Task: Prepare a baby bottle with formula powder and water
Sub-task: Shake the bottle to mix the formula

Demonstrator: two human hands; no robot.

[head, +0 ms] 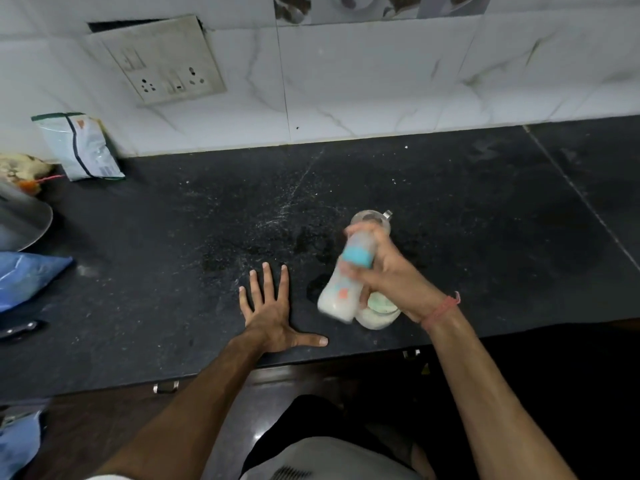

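Note:
My right hand [388, 271] grips a baby bottle [341, 292] around its blue collar. The bottle is tilted, blurred by motion, and holds white milky liquid in its lower part. It hangs just above the black counter [173, 271]. Right behind the bottle's base stands a glass jar [379, 315] of white powder, partly hidden by my wrist. A clear glass cup [372, 218] with a handle stands beyond my fingers. My left hand [273, 313] lies flat on the counter with fingers spread, holding nothing, left of the bottle.
A white and green pouch [81, 147] leans against the tiled wall at the back left. A steel bowl [20, 220] and a blue plastic bag [24, 277] sit at the left edge. White powder specks and wet patches mark the counter's middle. A socket plate [166, 64] is on the wall.

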